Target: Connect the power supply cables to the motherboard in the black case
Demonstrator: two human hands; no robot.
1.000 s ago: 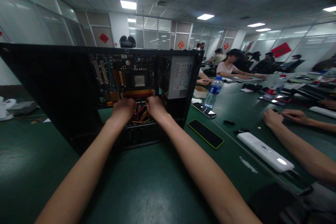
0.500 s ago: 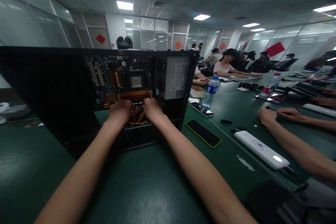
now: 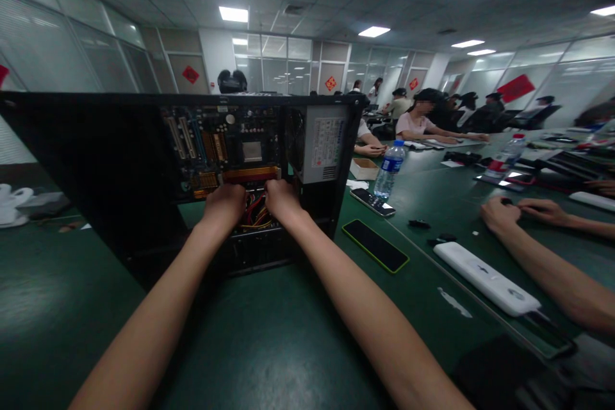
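Note:
An open black computer case (image 3: 86, 154) stands on the green table, its motherboard (image 3: 237, 125) facing me. Both hands reach into it, below the orange-and-red memory slots (image 3: 252, 174). My left hand (image 3: 225, 208) is closed at the left end of the slots, and my right hand (image 3: 283, 200) is closed near their right end. The fingertips are turned away, so anything they pinch is hidden. Between the hands lies a bundle of red, yellow and black cables (image 3: 257, 210). A grey power supply (image 3: 324, 147) fills the upper right corner of the case.
Right of the case lie a phone with a green edge (image 3: 375, 245), another phone (image 3: 372, 202), a water bottle (image 3: 389, 170) and a small box (image 3: 364, 168). A white power strip (image 3: 486, 278) lies farther right, by another person's hands (image 3: 500, 214). More people sit beyond.
The view has shifted slightly, so everything appears a little farther right and lower. Both hands stay closed at the memory slots, with no clear movement there.

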